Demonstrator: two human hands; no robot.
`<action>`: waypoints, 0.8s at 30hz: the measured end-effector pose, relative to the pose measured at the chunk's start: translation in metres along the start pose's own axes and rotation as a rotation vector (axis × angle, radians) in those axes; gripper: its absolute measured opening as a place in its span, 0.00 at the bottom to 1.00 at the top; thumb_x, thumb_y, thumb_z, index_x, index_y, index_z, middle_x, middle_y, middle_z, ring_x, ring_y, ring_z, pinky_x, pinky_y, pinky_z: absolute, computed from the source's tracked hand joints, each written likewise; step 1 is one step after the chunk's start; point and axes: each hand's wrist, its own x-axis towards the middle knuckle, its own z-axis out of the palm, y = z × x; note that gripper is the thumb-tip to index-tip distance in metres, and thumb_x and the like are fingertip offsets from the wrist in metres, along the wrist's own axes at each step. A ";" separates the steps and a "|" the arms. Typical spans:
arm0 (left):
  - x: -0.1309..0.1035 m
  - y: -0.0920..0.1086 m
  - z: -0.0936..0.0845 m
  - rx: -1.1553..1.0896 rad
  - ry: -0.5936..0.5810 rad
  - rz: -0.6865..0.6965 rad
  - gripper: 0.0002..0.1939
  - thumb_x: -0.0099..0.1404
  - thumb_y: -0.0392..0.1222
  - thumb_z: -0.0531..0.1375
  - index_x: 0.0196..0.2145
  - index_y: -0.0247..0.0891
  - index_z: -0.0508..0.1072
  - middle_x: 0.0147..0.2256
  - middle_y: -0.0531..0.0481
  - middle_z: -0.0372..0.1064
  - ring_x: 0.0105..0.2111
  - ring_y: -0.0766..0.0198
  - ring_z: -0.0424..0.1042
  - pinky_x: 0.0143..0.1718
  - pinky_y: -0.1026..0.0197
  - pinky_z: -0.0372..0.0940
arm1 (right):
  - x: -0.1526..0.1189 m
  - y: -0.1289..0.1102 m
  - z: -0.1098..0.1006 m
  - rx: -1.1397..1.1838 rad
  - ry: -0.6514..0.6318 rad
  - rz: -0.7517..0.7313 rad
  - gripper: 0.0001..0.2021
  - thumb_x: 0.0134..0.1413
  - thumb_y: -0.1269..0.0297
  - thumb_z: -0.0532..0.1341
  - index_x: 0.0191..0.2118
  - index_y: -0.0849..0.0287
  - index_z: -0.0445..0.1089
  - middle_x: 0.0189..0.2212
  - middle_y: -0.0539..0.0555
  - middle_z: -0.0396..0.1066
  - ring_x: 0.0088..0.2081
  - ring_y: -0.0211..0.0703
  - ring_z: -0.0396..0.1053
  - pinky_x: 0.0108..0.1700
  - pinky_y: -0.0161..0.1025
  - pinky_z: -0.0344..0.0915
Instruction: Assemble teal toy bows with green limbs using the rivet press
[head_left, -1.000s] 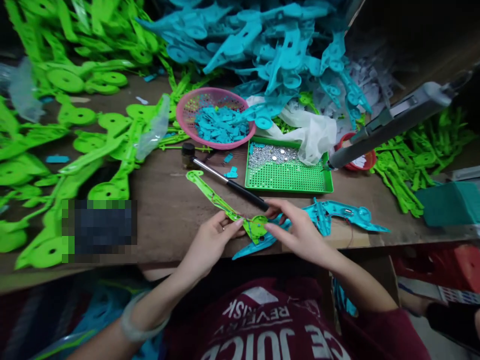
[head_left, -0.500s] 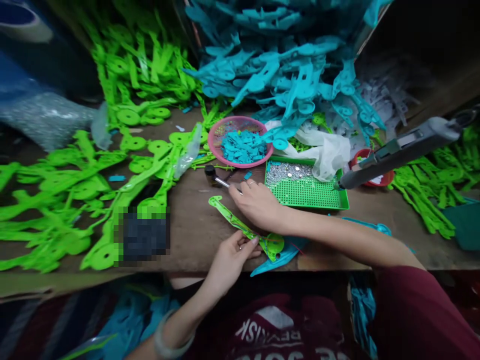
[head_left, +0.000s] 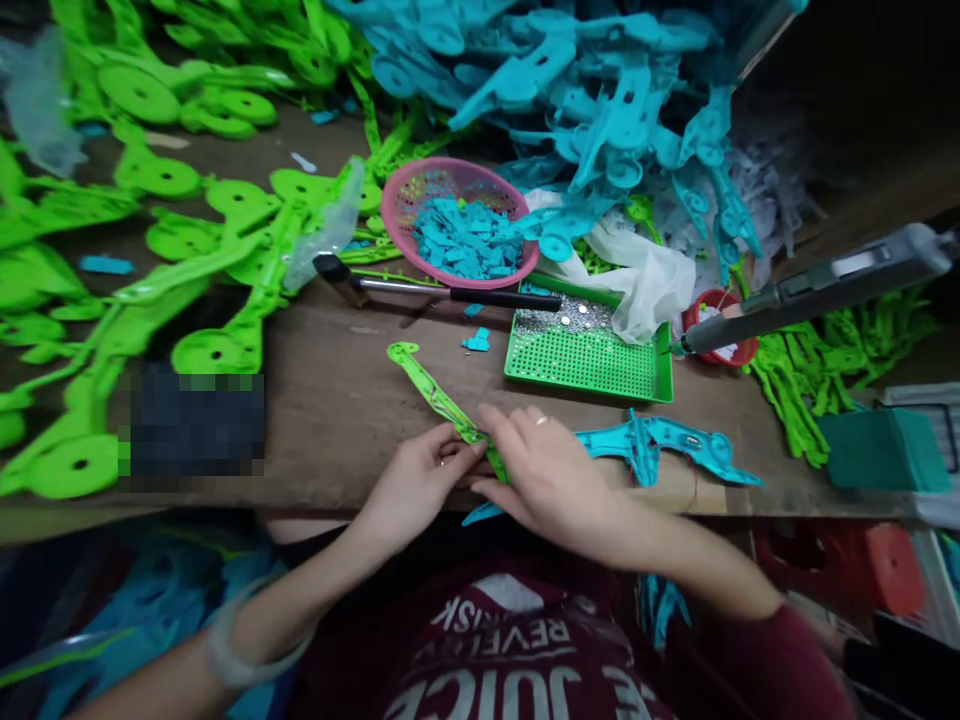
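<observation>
A long green plastic part [head_left: 429, 388] with thin wires along its inside lies near the table's front edge. My left hand [head_left: 417, 476] grips its lower middle between thumb and fingers. My right hand [head_left: 551, 478], with a ring on one finger, is closed over the part's lower right end and hides much of it. Just right of my hands lies a blue plastic part [head_left: 645, 440]. A hammer [head_left: 442, 291] with a dark head and black handle rests behind the green part, its handle end over the green tray's corner.
Behind are a pink basket [head_left: 394, 205] of small blue pieces, a green perforated tray [head_left: 589, 365] with tiny metal pieces, and a red bowl [head_left: 742, 350]. A grey tool [head_left: 817, 290] slants in from the right. Piles of green [head_left: 240, 250] and blue parts [head_left: 600, 110] surround them.
My right hand has let go of the hammer, which now lies on the table, and has come down onto the green part beside my left hand. The view has shifted, showing more of the blue part.
</observation>
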 end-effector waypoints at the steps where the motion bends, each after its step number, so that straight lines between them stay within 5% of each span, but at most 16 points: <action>1: 0.000 0.001 0.001 -0.020 -0.007 -0.020 0.24 0.50 0.61 0.71 0.30 0.38 0.71 0.26 0.53 0.76 0.29 0.58 0.78 0.33 0.58 0.76 | -0.012 -0.003 0.007 0.060 0.031 0.019 0.21 0.70 0.66 0.51 0.63 0.72 0.60 0.44 0.66 0.72 0.47 0.55 0.69 0.47 0.53 0.72; 3: -0.001 0.002 0.002 -0.065 -0.016 -0.069 0.25 0.49 0.61 0.71 0.32 0.39 0.71 0.28 0.52 0.78 0.30 0.58 0.80 0.35 0.57 0.76 | -0.027 -0.006 0.018 0.255 0.109 0.090 0.19 0.70 0.72 0.49 0.62 0.67 0.62 0.42 0.62 0.73 0.43 0.48 0.71 0.44 0.47 0.72; 7: 0.000 0.001 0.003 -0.059 0.019 -0.081 0.25 0.48 0.60 0.72 0.31 0.38 0.70 0.30 0.50 0.79 0.33 0.58 0.82 0.36 0.61 0.77 | -0.035 0.000 0.018 0.594 0.173 0.220 0.10 0.70 0.68 0.54 0.48 0.58 0.72 0.34 0.52 0.72 0.34 0.38 0.71 0.38 0.36 0.69; 17: 0.000 -0.007 0.010 -0.030 0.164 0.037 0.22 0.56 0.49 0.67 0.41 0.41 0.60 0.26 0.55 0.75 0.27 0.60 0.80 0.31 0.60 0.75 | -0.035 0.012 0.030 0.212 0.133 0.224 0.12 0.71 0.64 0.53 0.39 0.58 0.72 0.30 0.53 0.74 0.31 0.41 0.71 0.32 0.36 0.59; 20: -0.004 -0.008 0.009 0.270 0.248 0.254 0.14 0.62 0.48 0.63 0.40 0.40 0.64 0.29 0.54 0.72 0.27 0.62 0.76 0.30 0.60 0.74 | -0.033 0.014 0.033 0.247 0.115 0.154 0.11 0.71 0.66 0.53 0.41 0.58 0.72 0.31 0.53 0.74 0.32 0.40 0.72 0.33 0.35 0.61; 24: -0.006 -0.011 -0.001 0.758 0.252 0.725 0.09 0.70 0.40 0.56 0.44 0.38 0.74 0.43 0.45 0.70 0.39 0.62 0.76 0.44 0.57 0.73 | -0.031 0.020 0.038 0.244 0.038 0.061 0.10 0.70 0.66 0.53 0.41 0.58 0.72 0.33 0.54 0.75 0.33 0.41 0.73 0.34 0.36 0.62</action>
